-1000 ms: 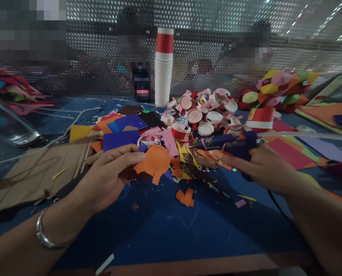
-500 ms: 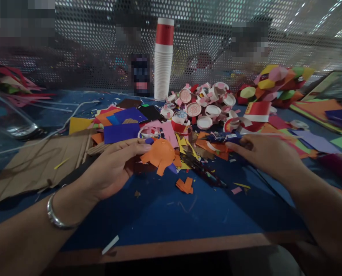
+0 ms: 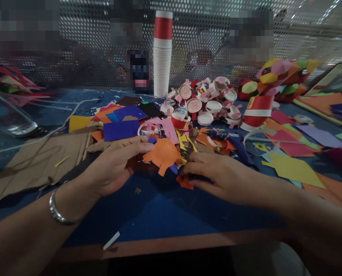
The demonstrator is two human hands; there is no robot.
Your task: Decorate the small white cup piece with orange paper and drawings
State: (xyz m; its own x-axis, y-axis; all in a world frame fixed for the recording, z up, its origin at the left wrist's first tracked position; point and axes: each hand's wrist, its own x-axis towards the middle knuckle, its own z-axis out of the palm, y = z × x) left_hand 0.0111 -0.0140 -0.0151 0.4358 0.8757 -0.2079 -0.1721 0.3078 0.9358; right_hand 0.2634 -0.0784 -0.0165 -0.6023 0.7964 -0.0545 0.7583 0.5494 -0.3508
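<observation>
My left hand (image 3: 119, 163) pinches an orange paper piece (image 3: 162, 151), round with tabs sticking out at its edge, between thumb and fingers above the blue table. Just to the right, my right hand (image 3: 217, 172) reaches down to the tabletop. Its fingers curl around small folded orange paper strips (image 3: 185, 183). The dark scissors behind my right hand are mostly hidden by it. A dark blue tool (image 3: 244, 149) lies farther back, beyond my right hand; its kind is unclear.
A tall stack of paper cups (image 3: 162, 57) stands at the back beside a heap of cut cup bottoms (image 3: 194, 105). Flattened cardboard (image 3: 35, 165) lies left, near a clear container (image 3: 12, 115). Coloured sheets (image 3: 297, 168) are spread right. A perforated metal screen (image 3: 194, 27) is behind.
My right hand has let go of the dark blue tool and moved left and nearer to the orange strips. My left hand still holds the orange piece in nearly the same place.
</observation>
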